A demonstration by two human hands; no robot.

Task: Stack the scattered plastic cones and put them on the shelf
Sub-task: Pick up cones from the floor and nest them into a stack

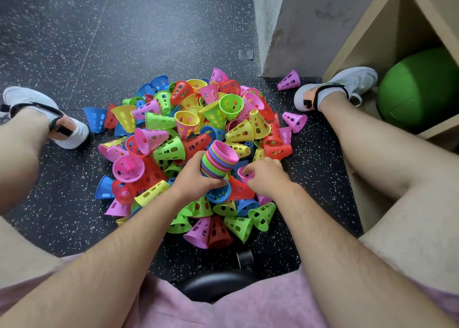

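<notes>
Holding the nested stack of multicoloured plastic cones (219, 161) in my left hand (196, 178), fingers wrapped round its lower end, I judge the job early. My right hand (267, 176) curls onto a pink perforated plastic cone (244, 174) just beside it, seemingly pinching the rim. Most cones lie in a loose heap (188, 128) on the speckled floor (74, 41); the pale wooden shelf (387, 36) at right shows only a green ball (419, 89).

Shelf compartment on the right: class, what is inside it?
A green ball sits inside the shelf compartment. Its right side runs out of frame, and anything behind it is covered.
</notes>
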